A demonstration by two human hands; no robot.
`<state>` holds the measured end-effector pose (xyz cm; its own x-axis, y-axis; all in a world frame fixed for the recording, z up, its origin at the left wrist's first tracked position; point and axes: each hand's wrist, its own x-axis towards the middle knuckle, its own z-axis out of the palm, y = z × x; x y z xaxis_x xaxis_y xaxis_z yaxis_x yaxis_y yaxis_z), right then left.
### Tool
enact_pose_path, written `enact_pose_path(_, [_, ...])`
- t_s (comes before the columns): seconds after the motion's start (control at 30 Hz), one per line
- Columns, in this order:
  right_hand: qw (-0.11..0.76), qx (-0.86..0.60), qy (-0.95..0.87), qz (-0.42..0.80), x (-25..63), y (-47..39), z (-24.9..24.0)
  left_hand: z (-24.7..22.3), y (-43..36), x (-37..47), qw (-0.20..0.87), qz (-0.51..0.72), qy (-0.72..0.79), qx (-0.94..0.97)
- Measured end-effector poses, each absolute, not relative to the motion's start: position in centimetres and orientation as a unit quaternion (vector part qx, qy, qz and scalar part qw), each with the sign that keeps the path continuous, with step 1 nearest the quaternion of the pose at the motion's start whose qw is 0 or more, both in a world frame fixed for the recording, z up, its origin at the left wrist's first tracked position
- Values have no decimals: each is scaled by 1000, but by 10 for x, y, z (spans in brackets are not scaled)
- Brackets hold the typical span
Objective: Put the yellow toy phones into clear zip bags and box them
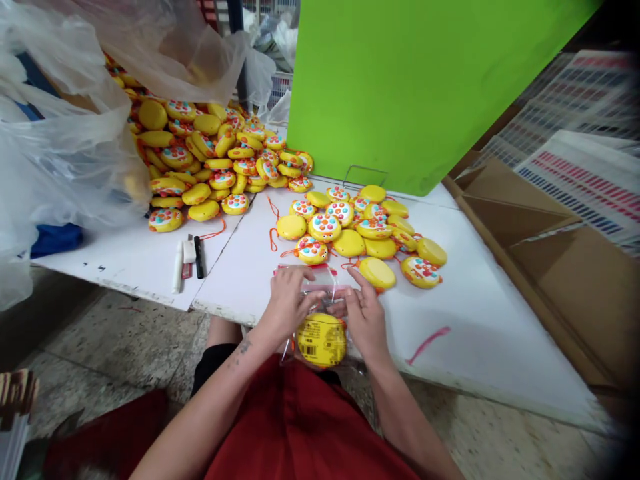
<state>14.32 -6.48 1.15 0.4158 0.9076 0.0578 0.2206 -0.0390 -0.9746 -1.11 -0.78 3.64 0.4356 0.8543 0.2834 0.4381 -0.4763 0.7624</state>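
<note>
A yellow round toy (321, 340) sits inside a clear plastic bag (320, 283) with black print and a barcode, just over the table's front edge. My left hand (291, 298) grips the bag's upper left side, fingers bent against the plastic. On the upper right side, my right hand (365, 317) holds the same bag between thumb and fingers. The bag's top, with a pink-red strip, lies towards the table. Right beyond my hands is a small group of yellow toys (350, 243), some showing white faces with coloured dots, some with orange cords.
A large pile of the same toys (215, 160) spills from clear plastic sheeting (65, 153) at the left. Markers (199, 257) lie on the white table (240, 283). A green panel (400, 87) stands behind; an open cardboard box (575, 293) is at the right.
</note>
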Motion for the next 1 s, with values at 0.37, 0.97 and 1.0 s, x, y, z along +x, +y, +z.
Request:
enact_pose_path(0.37, [562,-650,-434,271,145,-64,14,6,-10,-9,650,310,401,566])
enact_pose_path(0.97, [392,-610,-685,-71,129,-58,41,42,-24,0,429,237,361,794])
enact_pose_path(1.0, [397,-618,-675,-67,130,-57,41,42,-24,1,419,227,356,804])
